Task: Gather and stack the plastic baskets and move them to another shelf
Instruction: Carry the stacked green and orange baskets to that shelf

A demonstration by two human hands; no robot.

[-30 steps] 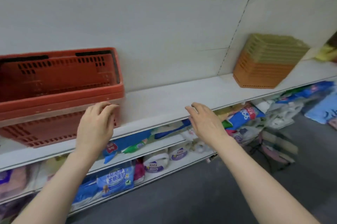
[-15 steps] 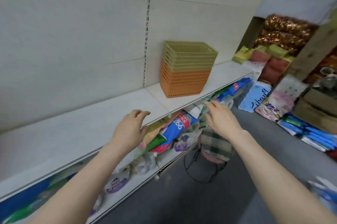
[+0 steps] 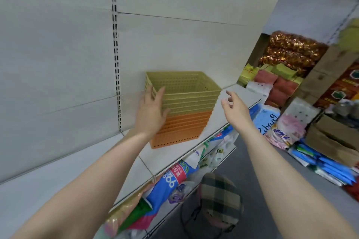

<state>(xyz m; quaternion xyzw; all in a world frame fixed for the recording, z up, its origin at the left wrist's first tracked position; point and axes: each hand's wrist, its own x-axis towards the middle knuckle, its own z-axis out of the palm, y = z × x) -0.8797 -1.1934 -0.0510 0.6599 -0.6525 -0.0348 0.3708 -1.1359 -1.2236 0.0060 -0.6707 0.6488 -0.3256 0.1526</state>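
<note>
A stack of nested plastic baskets point(image 3: 187, 110) stands on the white shelf point(image 3: 169, 153), several yellow-green ones on top of several orange ones. My left hand point(image 3: 151, 111) lies flat against the stack's left front side, fingers spread, holding nothing. My right hand point(image 3: 236, 109) hovers open in the air just to the right of the stack, a short gap away from it. The red baskets seen earlier are out of view.
The shelf runs left along a white back panel with a slotted upright point(image 3: 116, 63). Packaged goods point(image 3: 174, 176) fill the lower shelf. A plaid stool point(image 3: 220, 200) stands on the grey floor. Bags and cartons point(image 3: 287, 87) crowd the right end.
The view has swung right, away from the red baskets. Both hands moved up from the shelf edge to the yellow and orange stack; the left now touches its side.
</note>
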